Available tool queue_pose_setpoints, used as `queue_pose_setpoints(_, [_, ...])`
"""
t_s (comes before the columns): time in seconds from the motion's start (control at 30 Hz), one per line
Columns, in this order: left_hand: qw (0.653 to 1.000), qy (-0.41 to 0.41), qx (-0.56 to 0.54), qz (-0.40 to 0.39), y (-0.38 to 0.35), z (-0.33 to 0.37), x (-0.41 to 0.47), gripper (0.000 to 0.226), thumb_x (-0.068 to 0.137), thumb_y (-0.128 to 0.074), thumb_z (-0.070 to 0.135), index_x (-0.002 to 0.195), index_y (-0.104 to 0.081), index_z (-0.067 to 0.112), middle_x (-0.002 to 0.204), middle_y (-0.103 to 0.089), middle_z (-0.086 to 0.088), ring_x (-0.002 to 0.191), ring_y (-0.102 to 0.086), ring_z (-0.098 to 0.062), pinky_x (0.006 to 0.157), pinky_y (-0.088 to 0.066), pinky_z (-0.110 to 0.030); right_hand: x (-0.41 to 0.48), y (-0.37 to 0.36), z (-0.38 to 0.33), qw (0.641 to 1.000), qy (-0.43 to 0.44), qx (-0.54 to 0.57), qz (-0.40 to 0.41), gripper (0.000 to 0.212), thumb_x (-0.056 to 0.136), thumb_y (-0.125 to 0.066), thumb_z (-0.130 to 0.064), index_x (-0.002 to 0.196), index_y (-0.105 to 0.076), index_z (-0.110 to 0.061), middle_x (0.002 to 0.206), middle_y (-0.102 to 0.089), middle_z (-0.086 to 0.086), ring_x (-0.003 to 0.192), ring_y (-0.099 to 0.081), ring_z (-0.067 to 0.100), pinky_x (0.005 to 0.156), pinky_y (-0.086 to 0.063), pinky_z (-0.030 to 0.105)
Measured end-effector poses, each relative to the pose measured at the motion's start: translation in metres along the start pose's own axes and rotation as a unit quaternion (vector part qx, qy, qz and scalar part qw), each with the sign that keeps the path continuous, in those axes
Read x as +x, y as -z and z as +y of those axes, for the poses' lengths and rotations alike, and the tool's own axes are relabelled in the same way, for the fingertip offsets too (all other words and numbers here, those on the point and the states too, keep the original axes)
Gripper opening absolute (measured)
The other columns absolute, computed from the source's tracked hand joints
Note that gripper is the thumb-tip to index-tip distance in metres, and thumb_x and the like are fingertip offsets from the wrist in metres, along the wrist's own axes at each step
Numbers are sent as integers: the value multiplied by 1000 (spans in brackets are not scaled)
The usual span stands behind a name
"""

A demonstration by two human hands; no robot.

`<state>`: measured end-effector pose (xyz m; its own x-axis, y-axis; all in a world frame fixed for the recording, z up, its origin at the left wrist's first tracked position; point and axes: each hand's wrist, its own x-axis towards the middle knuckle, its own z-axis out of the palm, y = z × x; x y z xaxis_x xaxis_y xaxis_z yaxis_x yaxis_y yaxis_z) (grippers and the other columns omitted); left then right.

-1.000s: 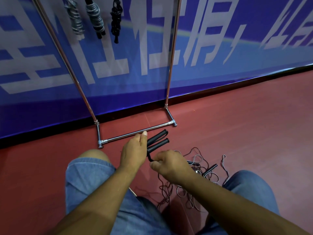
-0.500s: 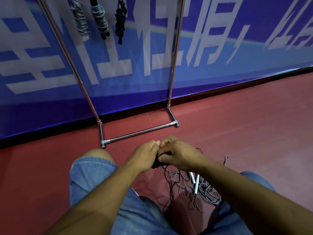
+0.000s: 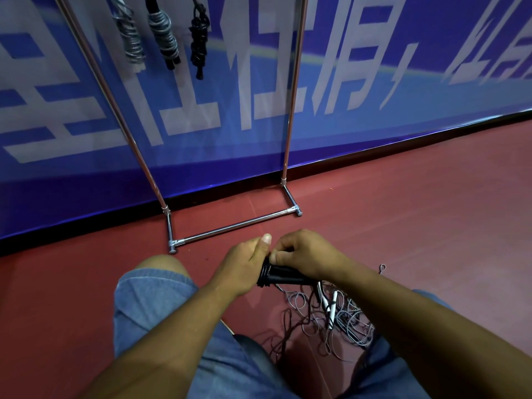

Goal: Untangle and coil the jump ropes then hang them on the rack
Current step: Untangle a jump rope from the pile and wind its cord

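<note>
Both hands closed in on a pair of black handles (image 3: 283,277), low over the red floor (image 3: 417,226) in front of the rack (image 3: 236,227).

A second ago the handles poked up towards the rack with the left hand's fingers straight; now they lie crosswise between the hands, with turns of black cord (image 3: 264,276) wound round the end by the left hand (image 3: 241,269); the right hand (image 3: 309,254) curls over the handles, thumb pinched down on top; the left hand sits against the wound end, thumb raised, its fingers hidden, so I cannot tell whether it grips; just beneath the right wrist a tangle of ropes (image 3: 334,321), grey and dark, sprawls on the floor between the knees; three coiled ropes (image 3: 164,33) hang side by side high on the rack, two silvery and one black, against the blue banner (image 3: 374,96).
</note>
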<state>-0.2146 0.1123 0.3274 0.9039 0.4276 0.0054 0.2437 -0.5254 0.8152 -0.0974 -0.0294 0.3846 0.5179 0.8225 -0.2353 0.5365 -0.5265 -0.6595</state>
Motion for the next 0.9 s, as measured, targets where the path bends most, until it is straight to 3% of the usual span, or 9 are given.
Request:
queue_pose_setpoints(0.17, [998, -2, -45, -49, 8, 13, -6, 55, 100, -29, 63, 74, -57, 25, 61, -56, 21, 59, -50, 1, 62, -42, -23, -1, 5, 3, 993, -14, 105, -57, 19, 91, -76, -33, 88, -75, -14, 66, -64, -13, 59, -54, 0, 62, -47, 21])
queue_pose_setpoints(0.37, [988, 3, -135, -71, 3, 16, -11, 75, 90, -36, 84, 86, -58, 12, 72, -56, 5, 66, -54, -11, 69, -50, -44, -5, 12, 7, 955, -90, 255, -120, 21, 87, -80, -31, 81, -73, -12, 63, -64, 1, 51, -54, 11, 52, -44, 22])
queue_pose_setpoints(0.53, [982, 1, -180, -62, 2, 29, -14, 37, 95, -45, 73, 80, -60, 43, 65, -58, 18, 60, -51, -2, 59, -45, -23, -7, 7, 21, 893, -126, 393, -180, 47, 69, -91, -49, 79, -70, -9, 71, -60, 10, 58, -54, 20, 60, -43, 29])
queue_pose_setpoints(0.67, [966, 13, -248, -74, 1, 33, -18, 35, 98, -50, 55, 95, -62, 22, 66, -64, 3, 48, -55, -5, 44, -40, -16, -9, 3, 24, 872, -139, 442, -159, 47, 66, -91, -47, 69, -62, -10, 55, -50, 4, 43, -46, 14, 41, -32, 22])
queue_pose_setpoints(0.77, [962, 25, -263, -72, 1, 32, -20, 49, 94, -55, 67, 98, -61, 18, 70, -64, -10, 47, -53, -15, 40, -37, -21, -10, -1, 24, 861, -148, 462, -154, 40, 72, -85, -43, 71, -65, -9, 56, -56, 4, 45, -46, 13, 38, -33, 19])
queue_pose_setpoints(0.9, [965, 40, -248, -80, 3, 32, -21, 56, 91, -56, 68, 100, -58, 13, 71, -64, -13, 48, -50, -17, 41, -37, -23, -12, -7, 23, 847, -162, 485, -147, 38, 73, -84, -42, 75, -68, -8, 59, -57, 5, 48, -44, 13, 38, -34, 20])
